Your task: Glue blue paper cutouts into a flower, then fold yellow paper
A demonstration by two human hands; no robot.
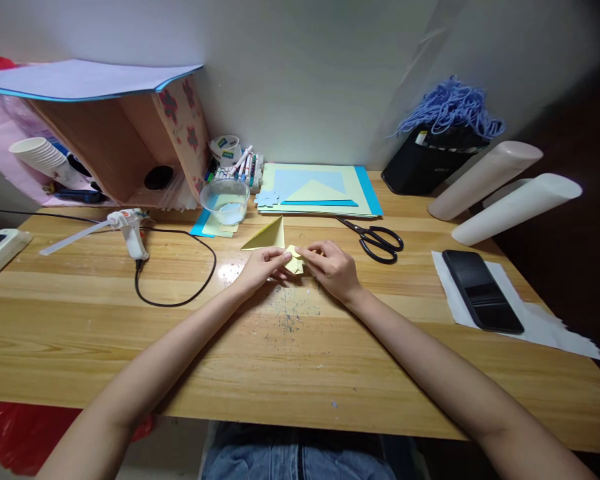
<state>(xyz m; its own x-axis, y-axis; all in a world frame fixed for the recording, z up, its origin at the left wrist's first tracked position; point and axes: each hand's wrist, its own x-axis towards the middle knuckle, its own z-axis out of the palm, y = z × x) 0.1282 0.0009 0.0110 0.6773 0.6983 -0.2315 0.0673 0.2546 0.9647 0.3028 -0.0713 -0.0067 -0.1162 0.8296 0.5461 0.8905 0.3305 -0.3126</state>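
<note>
Between both hands, near the middle of the wooden table, is a small pale-yellow cut paper piece. My left hand pinches its left side between thumb and fingers. Closed fingers of my right hand hold its upper right edge. Just behind my left hand a folded yellow paper triangle stands on the table. Black-handled scissors lie to the right, beyond my right hand, touched by neither hand.
A white glue gun with a looping black cord lies left. Behind are a clear bowl, markers and stacked coloured paper. A phone on white tissue, paper rolls and a black holder are right.
</note>
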